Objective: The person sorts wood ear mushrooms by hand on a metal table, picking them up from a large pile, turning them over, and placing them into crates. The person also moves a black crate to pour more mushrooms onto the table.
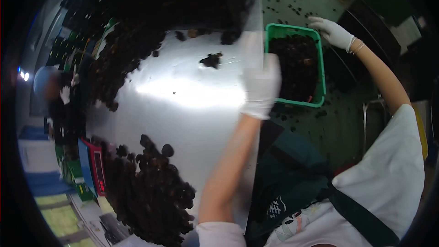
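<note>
— Green basket (321, 71): where does it sit?
— At the right, just past the edge of the shiny metal table (183, 110), over a dark floor (338, 123) dotted with crumbs. It is filled with dark lumps.
— Starting at the left, what surrounds it?
— A person in a blue cap (45, 80) stands at the far left beside a red scale (97, 167). Two heaps of dark lumps (151, 192) lie on the table, one low, one high, with a small clump (211, 59) between them and the basket.
— And the hands?
— Both are in white gloves. The left hand (260, 87) grips the basket's left rim, covering it. The right hand (333, 32) lies with fingers curled on the top right corner.
</note>
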Motion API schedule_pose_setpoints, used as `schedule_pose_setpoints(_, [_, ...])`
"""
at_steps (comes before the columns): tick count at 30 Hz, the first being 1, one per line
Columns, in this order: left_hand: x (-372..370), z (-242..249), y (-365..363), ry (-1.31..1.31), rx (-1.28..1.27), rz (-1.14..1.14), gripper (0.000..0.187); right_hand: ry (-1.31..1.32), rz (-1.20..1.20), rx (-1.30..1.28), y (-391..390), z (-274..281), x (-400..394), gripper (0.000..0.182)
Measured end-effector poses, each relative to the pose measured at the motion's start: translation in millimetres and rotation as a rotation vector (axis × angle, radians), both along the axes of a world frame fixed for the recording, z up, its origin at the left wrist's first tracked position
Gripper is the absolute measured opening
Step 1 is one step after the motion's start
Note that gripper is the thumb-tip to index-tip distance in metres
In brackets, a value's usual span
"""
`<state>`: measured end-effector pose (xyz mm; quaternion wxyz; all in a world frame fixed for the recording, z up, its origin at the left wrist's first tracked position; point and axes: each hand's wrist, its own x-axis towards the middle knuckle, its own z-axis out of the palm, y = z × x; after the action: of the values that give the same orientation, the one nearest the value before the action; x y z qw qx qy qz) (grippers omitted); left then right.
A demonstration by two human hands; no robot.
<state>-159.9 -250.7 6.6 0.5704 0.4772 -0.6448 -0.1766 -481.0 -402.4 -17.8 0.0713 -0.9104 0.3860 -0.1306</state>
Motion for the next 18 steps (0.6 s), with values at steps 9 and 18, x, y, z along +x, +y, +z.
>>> schedule_pose_setpoints(9, [100.1,-25.5,-60.0,-0.321,0.426,0.258,0.063,-0.276,-0.198,0.173,75.3,-21.7,-63.5,0.027])
schedule_pose_setpoints(18, [-43.5,-29.1,-49.0,-0.279,0.412,0.438,0.078,-0.258,-0.269,0.414,135.4,-76.9,-52.5,0.026])
